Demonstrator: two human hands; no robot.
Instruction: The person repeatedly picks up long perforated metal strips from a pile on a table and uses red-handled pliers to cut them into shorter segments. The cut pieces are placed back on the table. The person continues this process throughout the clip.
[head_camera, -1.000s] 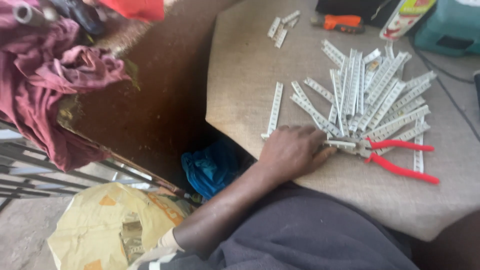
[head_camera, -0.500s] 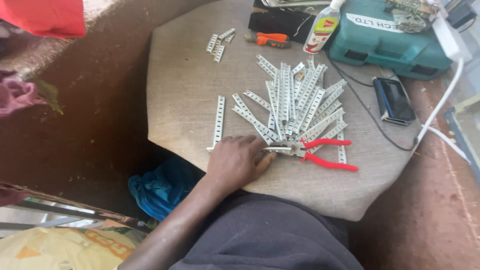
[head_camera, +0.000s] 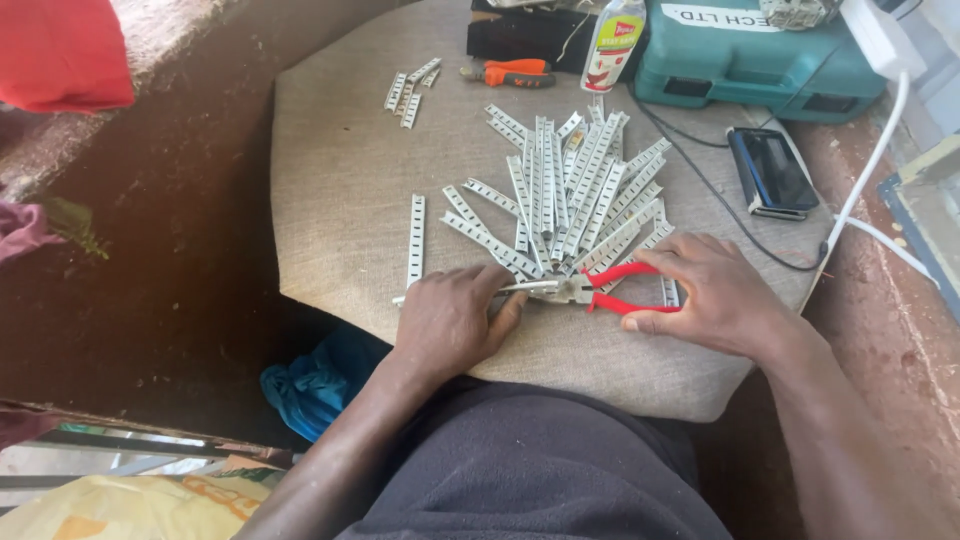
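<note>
The pliers (head_camera: 605, 290) with red handles lie at the near edge of the surface (head_camera: 330, 190), beside a big fan of grey metal strips (head_camera: 570, 190), too many to count. The right hand (head_camera: 715, 295) was out of sight before; now it grips the red handles. The left hand (head_camera: 450, 320) presses one thin strip (head_camera: 455, 294) flat, its end in the pliers' nose. One single strip (head_camera: 416, 238) lies apart. Four short pieces (head_camera: 410, 88) sit far back. The green case (head_camera: 745, 50) is closed. One phone (head_camera: 770, 170) lies nearby.
</note>
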